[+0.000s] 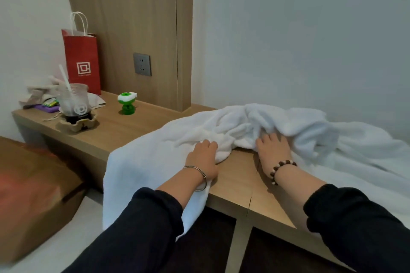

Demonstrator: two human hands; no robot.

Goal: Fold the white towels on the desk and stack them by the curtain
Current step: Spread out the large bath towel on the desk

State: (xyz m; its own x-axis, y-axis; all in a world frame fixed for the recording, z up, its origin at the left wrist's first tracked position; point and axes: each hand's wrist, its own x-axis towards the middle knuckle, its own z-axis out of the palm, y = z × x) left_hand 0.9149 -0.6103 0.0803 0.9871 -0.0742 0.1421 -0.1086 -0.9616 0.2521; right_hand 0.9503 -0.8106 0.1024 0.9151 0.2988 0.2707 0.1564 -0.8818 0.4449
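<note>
On the table (239, 175), a crumpled white towel (244, 122) is lying with one end hanging over the near edge, probably being pulled flat for folding. The left grip (203, 157) is curling its fingers into a towel fold; the right grip (274, 148), fingers straight, is lying flat, its tips touching the towel.

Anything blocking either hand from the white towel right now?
Nothing visible. The left hand grips the near edge of the white towel and the right hand touches its folds, on the desk. A green gadget, a drink cup and a red bag stand farther left, clear of both hands.
</note>
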